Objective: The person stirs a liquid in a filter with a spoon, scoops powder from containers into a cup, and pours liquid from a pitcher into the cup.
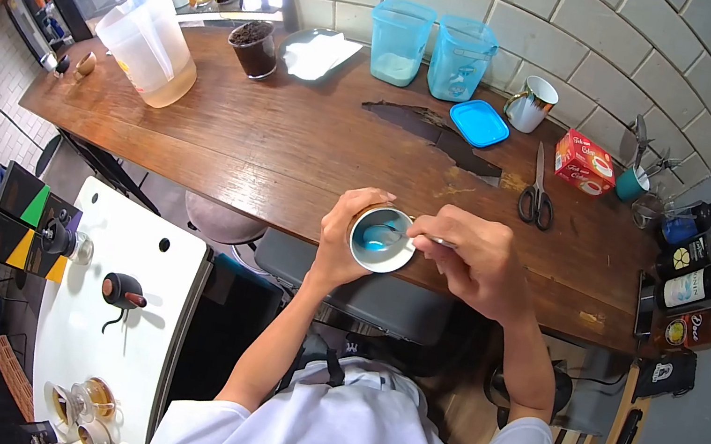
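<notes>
Near the front edge of the wooden counter, a white cup (380, 262) shows its inside, tinted blue by what it holds. My left hand (340, 237) is wrapped round the cup's left side. On the right, my right hand (474, 260) pinches the handle of a metal spoon (438, 239), whose bowl end is inside the cup. Farther back on the counter are a blue lid (479, 123), two blue translucent containers (400, 40) and a shiny mug (531, 104).
The counter (264, 149) also holds a plastic pitcher (149, 43), a cup of dark grounds (254, 50), scissors (538, 192), a red box (586, 162) and several bottles (696, 287) at right. A white table (127, 220) with a kettle (123, 289) stands at left.
</notes>
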Available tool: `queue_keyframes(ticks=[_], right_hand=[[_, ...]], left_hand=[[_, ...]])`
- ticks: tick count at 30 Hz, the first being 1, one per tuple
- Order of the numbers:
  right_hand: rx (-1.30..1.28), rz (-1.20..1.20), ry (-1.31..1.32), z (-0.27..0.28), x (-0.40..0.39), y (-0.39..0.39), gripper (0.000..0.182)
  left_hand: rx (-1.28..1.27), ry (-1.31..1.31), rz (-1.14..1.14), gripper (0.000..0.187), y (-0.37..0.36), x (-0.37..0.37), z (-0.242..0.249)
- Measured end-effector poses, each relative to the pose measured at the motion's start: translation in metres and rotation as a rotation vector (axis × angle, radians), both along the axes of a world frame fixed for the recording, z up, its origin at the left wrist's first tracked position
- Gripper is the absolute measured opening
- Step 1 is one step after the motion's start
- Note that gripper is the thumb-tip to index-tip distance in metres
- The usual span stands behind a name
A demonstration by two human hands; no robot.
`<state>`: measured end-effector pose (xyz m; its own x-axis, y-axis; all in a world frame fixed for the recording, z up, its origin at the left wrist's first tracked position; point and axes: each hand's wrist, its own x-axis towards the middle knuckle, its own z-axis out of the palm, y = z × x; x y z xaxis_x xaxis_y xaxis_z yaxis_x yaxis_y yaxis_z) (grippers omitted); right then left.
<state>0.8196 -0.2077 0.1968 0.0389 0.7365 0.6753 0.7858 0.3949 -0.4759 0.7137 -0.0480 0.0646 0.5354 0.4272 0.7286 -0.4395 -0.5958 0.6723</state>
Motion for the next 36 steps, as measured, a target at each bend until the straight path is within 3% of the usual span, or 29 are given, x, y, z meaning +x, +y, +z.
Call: queue_keyframes(ticks=[3,5,12,15,18,29,36], right_hand=[[-0.096,-0.059,0.073,0.010,0.000,-0.011,0.012],[0.009,-0.070,0.197,0.012,0.000,-0.014,0.015],[0.125,-0.156,0.259,0.011,-0.003,-0.029,0.023],[0.369,-0.223,0.395,0.009,-0.004,-0.028,0.016],[0.298,-0.269,0.375,0.013,0.000,-0.034,0.024],[0.383,-0.337,0.671,0.017,0.003,-0.041,0.024],[0.522,-0.398,0.820,0.027,0.027,-0.054,0.026]], left_hand=[[0.004,0.002,0.002,0.069,0.000,0.000,0.001],[0.012,0.006,0.002,0.069,0.000,-0.001,0.002],[-0.006,0.000,0.019,0.070,-0.001,0.001,0.004],[0.030,-0.004,0.052,0.069,-0.001,0.000,0.004],[0.054,0.012,0.083,0.068,0.001,0.000,0.001],[-0.014,0.028,0.048,0.068,-0.001,-0.001,0.002],[-0.044,0.034,0.039,0.080,0.003,0.001,-0.001]])
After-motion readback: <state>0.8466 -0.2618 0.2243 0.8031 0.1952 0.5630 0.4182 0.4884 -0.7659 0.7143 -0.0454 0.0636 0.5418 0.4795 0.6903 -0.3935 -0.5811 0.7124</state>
